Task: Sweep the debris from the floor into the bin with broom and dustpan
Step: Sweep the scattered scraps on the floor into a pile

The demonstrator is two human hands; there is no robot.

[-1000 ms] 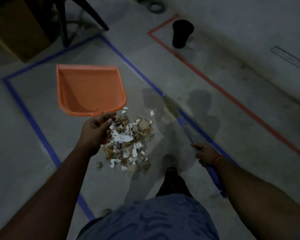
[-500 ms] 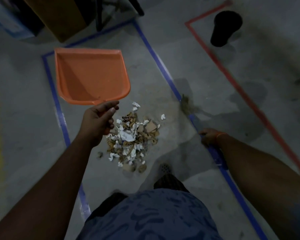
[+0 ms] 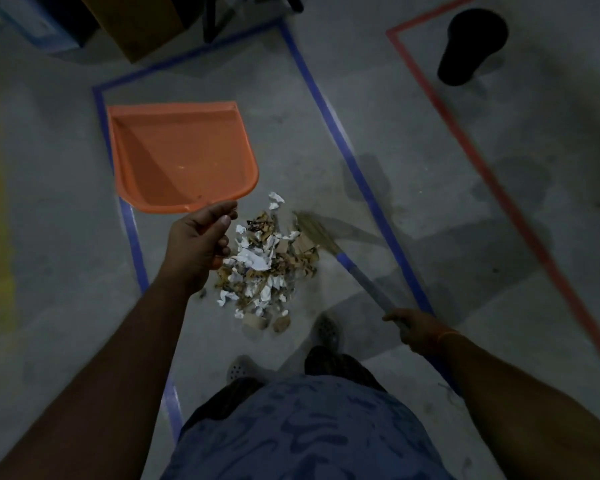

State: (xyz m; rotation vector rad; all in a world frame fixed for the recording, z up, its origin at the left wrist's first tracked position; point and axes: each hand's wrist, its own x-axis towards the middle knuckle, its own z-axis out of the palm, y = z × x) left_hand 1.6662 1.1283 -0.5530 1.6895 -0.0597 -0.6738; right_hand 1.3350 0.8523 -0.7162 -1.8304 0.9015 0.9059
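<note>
An orange dustpan hangs above the floor, its handle gripped by my left hand. A pile of white paper scraps and brown debris lies on the grey floor just right of that hand. My right hand grips the grey handle of a broom. Its straw bristles touch the pile's upper right edge. A black bin stands at the far right, inside a red tape outline.
Blue tape outlines a rectangle on the floor around the pile and dustpan. Red tape marks a zone to the right. A brown box and chair legs stand at the top. My feet are just below the pile.
The broom has swung left from the blue tape line, and its bristles now meet the pile. The dustpan stays raised in my left hand. The view has shifted so the bin sits further right.
</note>
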